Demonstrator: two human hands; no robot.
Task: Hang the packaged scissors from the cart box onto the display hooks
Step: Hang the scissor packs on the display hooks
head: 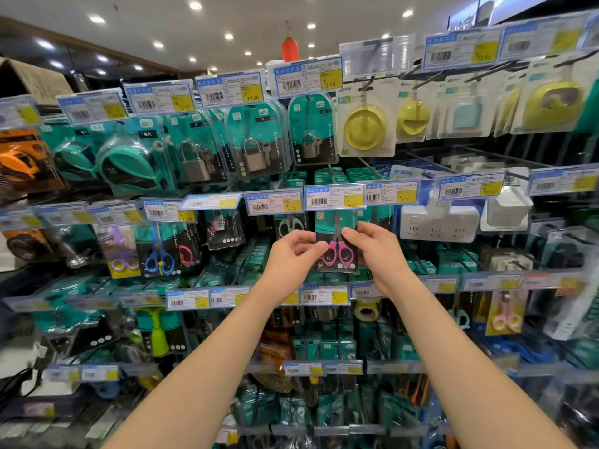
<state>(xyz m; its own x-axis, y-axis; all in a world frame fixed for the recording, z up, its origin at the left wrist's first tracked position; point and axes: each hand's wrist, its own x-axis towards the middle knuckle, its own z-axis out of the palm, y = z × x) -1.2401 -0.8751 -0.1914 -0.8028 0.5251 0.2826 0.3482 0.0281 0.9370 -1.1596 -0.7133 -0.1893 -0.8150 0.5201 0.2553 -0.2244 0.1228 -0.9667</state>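
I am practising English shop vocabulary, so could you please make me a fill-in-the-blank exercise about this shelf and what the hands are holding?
1. The left hand and the right hand hold a package of scissors with ____ handles.
2. The price tag directly above the package reads ____.
3. The padlocks hang in the row ____ the package.
Missing words: pink; 4.00; above.

Held upright: pink-handled scissors in a teal-and-black blister pack (337, 246), handles low, closed blades pointing straight up, clear front facing out. Pinched at its left edge by the left hand (291, 257), at its right edge by the right hand (376, 254).
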